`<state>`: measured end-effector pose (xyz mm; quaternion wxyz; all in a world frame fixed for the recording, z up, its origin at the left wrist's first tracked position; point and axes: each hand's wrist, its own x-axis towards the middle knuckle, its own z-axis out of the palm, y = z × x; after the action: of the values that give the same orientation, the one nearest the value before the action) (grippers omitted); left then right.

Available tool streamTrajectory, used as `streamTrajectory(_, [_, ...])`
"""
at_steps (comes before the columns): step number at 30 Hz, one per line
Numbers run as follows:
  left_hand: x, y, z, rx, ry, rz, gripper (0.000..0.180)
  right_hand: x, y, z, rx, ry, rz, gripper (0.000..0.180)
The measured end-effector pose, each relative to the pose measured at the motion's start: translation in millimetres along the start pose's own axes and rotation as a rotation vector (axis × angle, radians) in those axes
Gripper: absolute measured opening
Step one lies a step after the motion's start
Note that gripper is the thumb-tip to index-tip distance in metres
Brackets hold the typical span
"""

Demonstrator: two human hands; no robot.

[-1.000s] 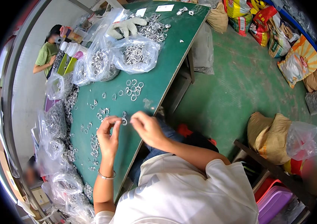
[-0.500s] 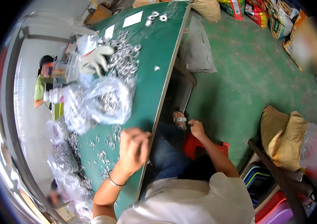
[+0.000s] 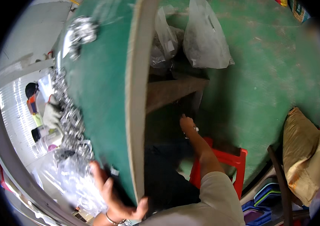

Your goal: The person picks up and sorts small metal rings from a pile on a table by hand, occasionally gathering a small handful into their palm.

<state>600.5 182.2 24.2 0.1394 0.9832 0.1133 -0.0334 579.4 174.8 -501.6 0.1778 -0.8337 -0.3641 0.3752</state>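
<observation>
My left hand [image 3: 116, 194], with a bangle at the wrist, is at the near end of the green table [image 3: 107, 75]. Its fingers are stretched out and blurred, and the thumb lies apart by the table's edge. Beside it are a clear plastic bag [image 3: 73, 180] and a small pale piece [image 3: 114, 171]. My right hand [image 3: 187, 124] reaches down below the table edge, fingers curled. Whatever it may hold is hidden. Shiny sandal straps [image 3: 196, 129] show just beside it.
Many shiny metal rings [image 3: 71, 120] lie along the table's far side, near a pale glove [image 3: 52, 115]. Clear bags [image 3: 207, 41] stand on the floor by a table leg. A red stool [image 3: 224, 160] is beside me; a tan sack [image 3: 303, 154] lies to the right. Another person [image 3: 33, 98] is beyond the table.
The view has swung down and closer to the table edge. My left hand has opened from a loose curl and sits lower on the tabletop. My right hand reaches farther down beneath the table.
</observation>
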Motion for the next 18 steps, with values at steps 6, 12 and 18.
streamTrajectory(6, [0,10,-1,0.124,-0.082,-0.071,0.1,72,-5,53,0.037,-0.206,0.077,0.039])
streamTrajectory(12, [25,2,10,0.188,-0.156,-0.075,0.099,116,10,85,0.083,-0.504,0.016,0.052])
streamTrajectory(18, [36,-2,11,0.23,-0.197,-0.073,0.098,112,4,109,0.263,-0.175,0.155,0.047])
